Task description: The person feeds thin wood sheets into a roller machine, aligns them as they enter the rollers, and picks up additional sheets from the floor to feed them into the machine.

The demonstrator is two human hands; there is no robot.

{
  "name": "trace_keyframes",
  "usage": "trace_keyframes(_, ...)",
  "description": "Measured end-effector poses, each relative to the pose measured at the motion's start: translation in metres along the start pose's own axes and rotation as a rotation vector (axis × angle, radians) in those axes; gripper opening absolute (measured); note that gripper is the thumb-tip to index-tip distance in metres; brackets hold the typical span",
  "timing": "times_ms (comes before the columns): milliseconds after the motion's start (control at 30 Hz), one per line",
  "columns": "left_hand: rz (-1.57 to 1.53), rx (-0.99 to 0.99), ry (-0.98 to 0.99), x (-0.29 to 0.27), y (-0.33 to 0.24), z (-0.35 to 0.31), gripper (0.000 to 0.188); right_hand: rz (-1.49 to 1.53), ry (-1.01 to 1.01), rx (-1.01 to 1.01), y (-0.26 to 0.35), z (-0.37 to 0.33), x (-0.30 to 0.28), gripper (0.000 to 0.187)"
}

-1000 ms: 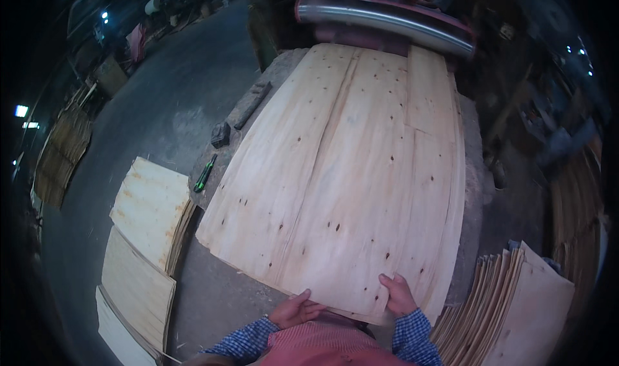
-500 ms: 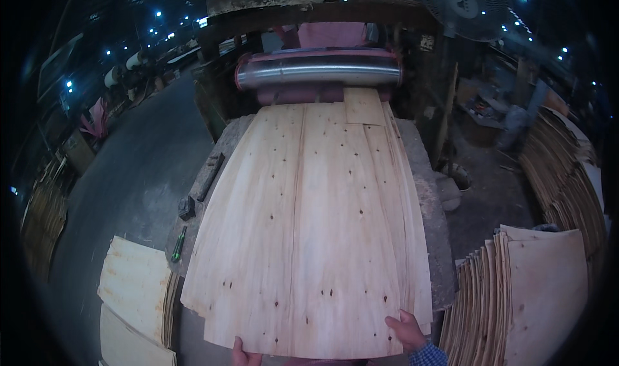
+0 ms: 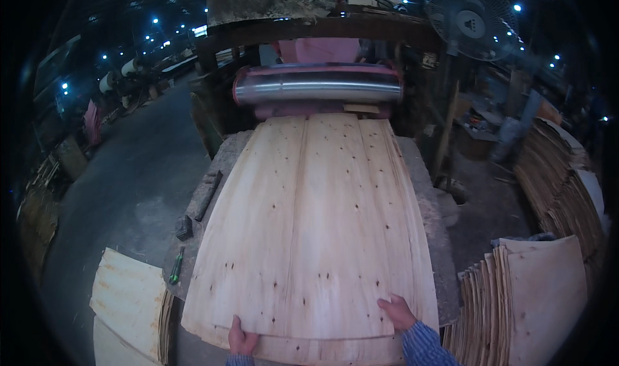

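Observation:
A wide, pale wood veneer sheet [image 3: 335, 217] with dark knots and long seams lies before me, its far end at the rollers. My left hand [image 3: 242, 339] grips its near edge, thumb on top, other fingers partly hidden. At the near right corner my right hand [image 3: 397, 312] holds the same sheet, thumb laid over the surface and fingers mostly hidden. Below the sheet's near edge shows a strip of another veneer sheet [image 3: 309, 351]. A small veneer piece [image 3: 361, 108] sits at the lower roller, on the right.
A shiny metal roller [image 3: 316, 87] spans the machine ahead. On the bench's left edge lie a green-handled cutter [image 3: 176, 266], a dark block [image 3: 184, 227] and a dark bar [image 3: 207, 195]. Veneer stacks stand at left [image 3: 129, 295] and right [image 3: 541, 301]. A fan [image 3: 472, 24] is at upper right.
Both hands have moved forward with the top sheet, baring a strip of the sheet beneath. The small piece has gone farther in at the rollers. The view has shifted slightly.

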State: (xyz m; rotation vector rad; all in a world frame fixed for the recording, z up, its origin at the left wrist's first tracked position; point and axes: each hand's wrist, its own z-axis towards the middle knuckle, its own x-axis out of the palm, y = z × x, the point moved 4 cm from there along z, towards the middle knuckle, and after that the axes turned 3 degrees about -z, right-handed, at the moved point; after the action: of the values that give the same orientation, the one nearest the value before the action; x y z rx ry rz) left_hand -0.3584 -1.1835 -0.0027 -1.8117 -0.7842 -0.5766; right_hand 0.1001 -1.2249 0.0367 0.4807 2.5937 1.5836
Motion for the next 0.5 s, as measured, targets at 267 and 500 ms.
trace_keyframes(267, 0.484, 0.190, -0.007, 0.060, -0.030, 0.131, 0.039, -0.500, -0.391, -0.407, 0.013, 0.031, -0.013, 0.040)
trace_keyframes(500, 1.207, 0.502, -0.027, 0.122, -0.055, 0.177, 0.051, -1.161, -0.637, -0.426, -0.036, -0.092, -0.039, 0.053)
